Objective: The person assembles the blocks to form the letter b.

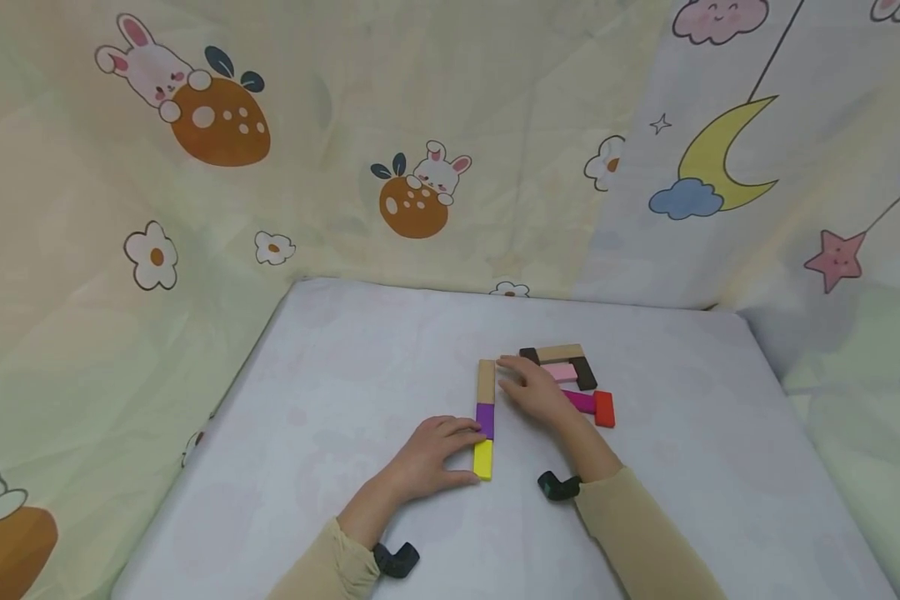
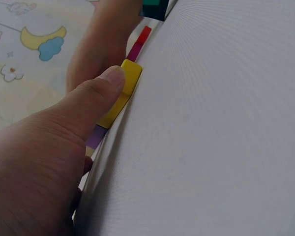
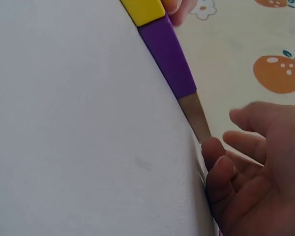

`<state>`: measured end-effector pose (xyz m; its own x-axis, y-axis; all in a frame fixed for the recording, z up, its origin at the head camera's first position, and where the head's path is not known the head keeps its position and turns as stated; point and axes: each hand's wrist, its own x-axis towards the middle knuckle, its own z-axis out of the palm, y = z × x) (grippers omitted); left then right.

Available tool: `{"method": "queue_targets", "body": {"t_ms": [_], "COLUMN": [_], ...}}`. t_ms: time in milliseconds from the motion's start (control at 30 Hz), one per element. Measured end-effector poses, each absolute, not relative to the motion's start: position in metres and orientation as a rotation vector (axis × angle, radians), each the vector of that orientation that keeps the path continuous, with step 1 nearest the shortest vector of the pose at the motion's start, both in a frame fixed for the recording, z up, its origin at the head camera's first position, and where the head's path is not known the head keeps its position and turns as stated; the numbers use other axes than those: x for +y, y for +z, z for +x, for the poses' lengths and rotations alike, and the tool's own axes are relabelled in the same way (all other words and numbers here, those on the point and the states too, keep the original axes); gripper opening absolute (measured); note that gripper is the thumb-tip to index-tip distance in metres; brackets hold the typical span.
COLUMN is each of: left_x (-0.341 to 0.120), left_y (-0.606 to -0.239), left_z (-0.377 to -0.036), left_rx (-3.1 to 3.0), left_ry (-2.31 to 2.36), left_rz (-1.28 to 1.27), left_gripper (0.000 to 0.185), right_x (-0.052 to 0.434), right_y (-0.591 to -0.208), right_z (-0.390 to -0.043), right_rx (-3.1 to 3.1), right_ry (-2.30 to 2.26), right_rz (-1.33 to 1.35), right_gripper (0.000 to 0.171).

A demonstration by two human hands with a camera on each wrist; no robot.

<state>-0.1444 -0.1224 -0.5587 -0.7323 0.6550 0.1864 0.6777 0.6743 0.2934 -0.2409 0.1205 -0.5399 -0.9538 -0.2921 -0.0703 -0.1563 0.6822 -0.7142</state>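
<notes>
2 hands (image 1: 435, 454) beside block row (image 1: 484, 417)

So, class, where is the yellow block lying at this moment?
In the head view the yellow block lies near the table's middle, at the near end of a line with the purple block, touched by the left hand.
</notes>
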Motion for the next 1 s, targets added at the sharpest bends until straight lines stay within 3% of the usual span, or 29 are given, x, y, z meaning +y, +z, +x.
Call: {"method": "queue_targets", "body": {"t_ms": [333, 700, 1000], "left_x": [-0.121, -0.121, -0.121], "left_y": [-0.558, -0.559, -0.557], "left_z": [-0.145, -0.145, -0.143], "left_rx": [-2.822, -2.797, -2.82], "left_ry": [-0.533, -0.524, -0.547], "left_rz": [-1.119, -1.122, -1.118], "left_gripper": [0.062, 0.062, 0.061], "right_x": [0.126, 0.12, 0.109], "right_y": [-0.536, -0.52, -0.528], "right_z": [-0.23, -0.213, -0.227], "right_rx": [2.789, 2.929, 2.641], "right_ry": [-1.094, -1.042, -1.408], "right_rz": [-0.156, -0.023, 0.016], "right_gripper": [0.052, 0.035, 0.046]}}
